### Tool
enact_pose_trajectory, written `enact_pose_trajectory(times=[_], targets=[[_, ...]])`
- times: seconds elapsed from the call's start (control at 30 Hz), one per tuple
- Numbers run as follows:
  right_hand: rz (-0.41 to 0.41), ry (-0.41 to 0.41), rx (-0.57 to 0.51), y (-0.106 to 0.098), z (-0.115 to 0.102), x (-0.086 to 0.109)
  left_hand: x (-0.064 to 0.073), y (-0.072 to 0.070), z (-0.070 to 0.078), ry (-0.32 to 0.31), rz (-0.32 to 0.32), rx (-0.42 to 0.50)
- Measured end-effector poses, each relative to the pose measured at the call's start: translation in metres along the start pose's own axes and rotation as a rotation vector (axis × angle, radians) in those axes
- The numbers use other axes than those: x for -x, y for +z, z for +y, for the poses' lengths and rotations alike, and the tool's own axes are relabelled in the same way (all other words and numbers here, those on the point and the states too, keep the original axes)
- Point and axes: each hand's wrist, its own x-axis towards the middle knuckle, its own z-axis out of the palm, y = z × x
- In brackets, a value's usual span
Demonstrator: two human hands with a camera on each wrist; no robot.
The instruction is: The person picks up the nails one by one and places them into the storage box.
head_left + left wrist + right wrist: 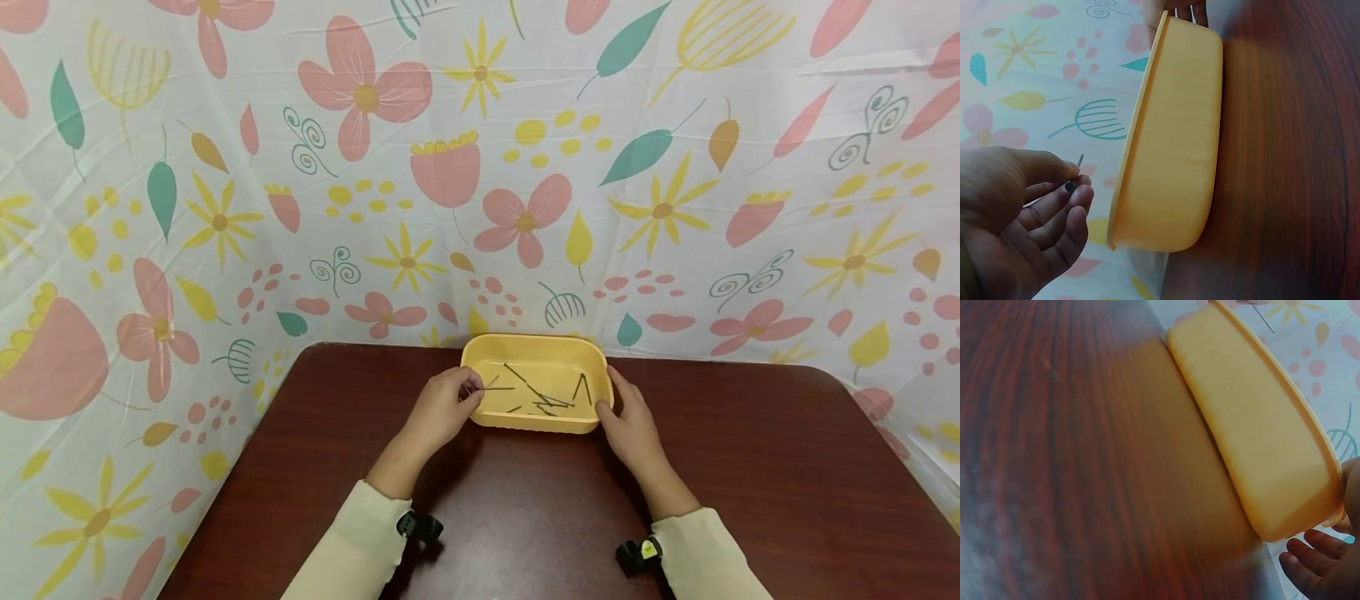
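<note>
A yellow plastic tray (536, 425) stands near the table's far edge, with several thin dark nails (555, 404) scattered on its floor. Over the tray's left rim, my left hand (448, 404) pinches thin nails between thumb and forefinger; one round dark nail head (1070, 186) shows at the fingertips in the left wrist view. How many it holds is unclear. My right hand (632, 421) grips the tray's right end, thumb at the near corner of the rim and forefinger along the side. In the right wrist view, its other fingers (1310, 556) spread loosely beside the tray.
The tray stands on a dark red-brown wooden table (525, 517). A white cloth with printed flowers (480, 208) hangs behind the table and along its left side. Black wrist devices (420, 527) are worn at both sleeve cuffs.
</note>
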Motion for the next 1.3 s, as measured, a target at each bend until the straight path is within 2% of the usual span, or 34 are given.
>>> enact_pose_trajectory(times=[0.33, 0.57, 1.03, 1.3], targets=[[-0.010, 0.004, -0.004, -0.0016, -0.0005, -0.0001, -0.0060, 0.0041, 0.0002, -0.010, 0.062, 0.036], [-0.012, -0.004, -0.007, -0.0013, 0.0001, -0.0005, -0.0080, 0.0049, 0.0019, -0.023, 0.071, 0.064], [-0.001, -0.005, -0.021, 0.0016, 0.0011, 0.0016, -0.0109, 0.0076, 0.0024, -0.021, 0.099, 0.064], [0.003, -0.007, -0.013, 0.0000, 0.0023, 0.0003, -0.0089, 0.0081, 0.0044, -0.055, 0.067, 0.127]])
